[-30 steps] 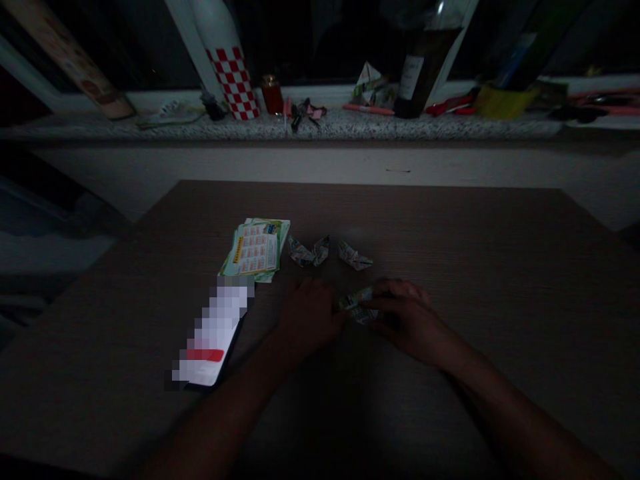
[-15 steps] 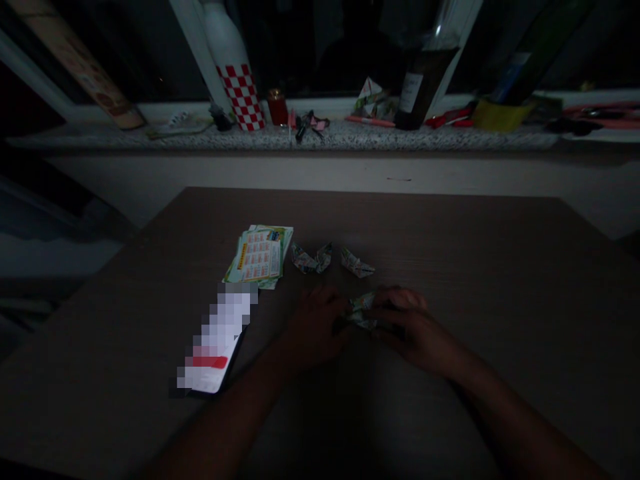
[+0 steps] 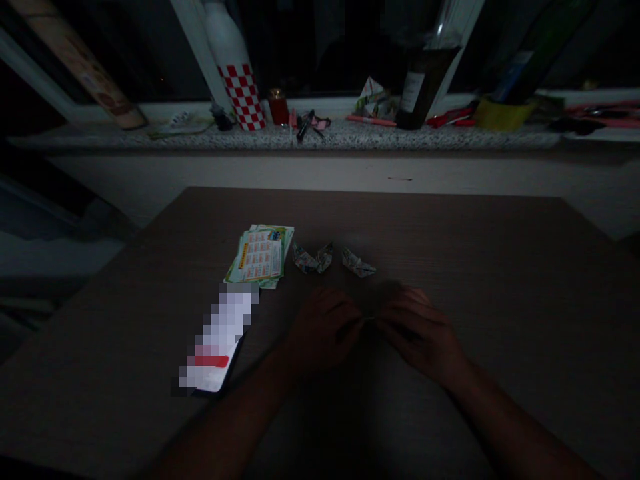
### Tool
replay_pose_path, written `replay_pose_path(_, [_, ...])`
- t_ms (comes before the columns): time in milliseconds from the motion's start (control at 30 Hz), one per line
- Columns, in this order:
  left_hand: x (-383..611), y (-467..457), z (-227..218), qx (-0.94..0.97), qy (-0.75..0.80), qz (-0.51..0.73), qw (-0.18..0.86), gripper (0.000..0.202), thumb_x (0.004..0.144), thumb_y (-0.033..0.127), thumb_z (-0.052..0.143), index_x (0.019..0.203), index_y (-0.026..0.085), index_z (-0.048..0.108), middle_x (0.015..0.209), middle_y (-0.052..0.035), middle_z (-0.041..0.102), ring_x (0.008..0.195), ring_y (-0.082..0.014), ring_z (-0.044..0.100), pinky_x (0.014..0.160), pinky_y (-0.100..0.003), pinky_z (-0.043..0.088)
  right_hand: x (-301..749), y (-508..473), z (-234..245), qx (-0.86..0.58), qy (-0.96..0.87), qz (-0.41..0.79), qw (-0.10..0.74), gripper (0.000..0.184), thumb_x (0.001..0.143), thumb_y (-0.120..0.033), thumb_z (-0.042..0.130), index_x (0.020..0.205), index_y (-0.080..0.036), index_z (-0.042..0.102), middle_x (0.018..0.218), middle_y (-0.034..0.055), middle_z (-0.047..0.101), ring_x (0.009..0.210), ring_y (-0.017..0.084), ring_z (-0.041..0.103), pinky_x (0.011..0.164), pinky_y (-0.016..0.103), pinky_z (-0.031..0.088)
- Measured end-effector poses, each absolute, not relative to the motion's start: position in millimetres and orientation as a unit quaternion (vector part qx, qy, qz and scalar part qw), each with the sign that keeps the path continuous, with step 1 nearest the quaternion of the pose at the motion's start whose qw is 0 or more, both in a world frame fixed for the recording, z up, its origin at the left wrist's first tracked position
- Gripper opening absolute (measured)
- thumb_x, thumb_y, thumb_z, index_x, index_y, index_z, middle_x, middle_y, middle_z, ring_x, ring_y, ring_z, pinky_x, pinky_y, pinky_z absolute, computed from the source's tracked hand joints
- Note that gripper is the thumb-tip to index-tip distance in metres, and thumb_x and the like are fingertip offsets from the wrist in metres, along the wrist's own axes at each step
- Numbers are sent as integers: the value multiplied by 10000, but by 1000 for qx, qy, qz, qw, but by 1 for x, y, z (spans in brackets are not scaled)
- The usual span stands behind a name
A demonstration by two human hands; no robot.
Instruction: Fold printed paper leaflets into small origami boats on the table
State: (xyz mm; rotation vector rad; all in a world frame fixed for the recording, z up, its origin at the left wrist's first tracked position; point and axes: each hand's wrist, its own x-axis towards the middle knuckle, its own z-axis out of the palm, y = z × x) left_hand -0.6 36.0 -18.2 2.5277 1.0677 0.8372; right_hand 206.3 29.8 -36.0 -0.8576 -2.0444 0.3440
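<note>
Between my two hands is a small folded paper (image 3: 369, 318), seen almost edge-on as a thin pale line. My left hand (image 3: 327, 327) pinches its left end, and my right hand (image 3: 423, 330) pinches the right end; most of the paper is hidden by the fingers. Just beyond my hands lie folded printed-paper pieces (image 3: 313, 258), with another folded paper piece (image 3: 358, 263) to their right. A stack of printed scratch cards or tickets (image 3: 260, 257) rests on the table to the left of them.
A lit phone (image 3: 220, 343), its screen partly blurred out, lies left of my left forearm on the brown table (image 3: 465, 247). Along the granite windowsill (image 3: 350, 137) stand a red-and-white checkered bottle (image 3: 243, 93), a red jar (image 3: 278, 107), a dark labelled bottle (image 3: 414, 93) and a yellow holder (image 3: 504, 113).
The paper has turned from showing its printed face to nearly edge-on between my fingers. My hands have shifted slightly, both now pinching its ends. The things on the table stay put.
</note>
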Motion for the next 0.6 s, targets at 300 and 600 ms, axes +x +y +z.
replay_pose_path(300, [5,31,-14,882,340,305,118,128,860,215,497,804,182,608,826,-34,665,808,-158,563,765,-319,417,201,24,-31,-309,-845,117,421,198,780,-89,626,933,-214,629,765,41,661,737,195,603,748,405,481])
replay_pose_path(600, [8,35,-13,885,330,310,108,100,820,224,528,750,181,585,755,-15,663,754,-152,555,739,-314,398,195,20,-32,-298,-825,119,465,225,743,-54,629,916,-196,608,765,49,650,732,196,595,735,413,492])
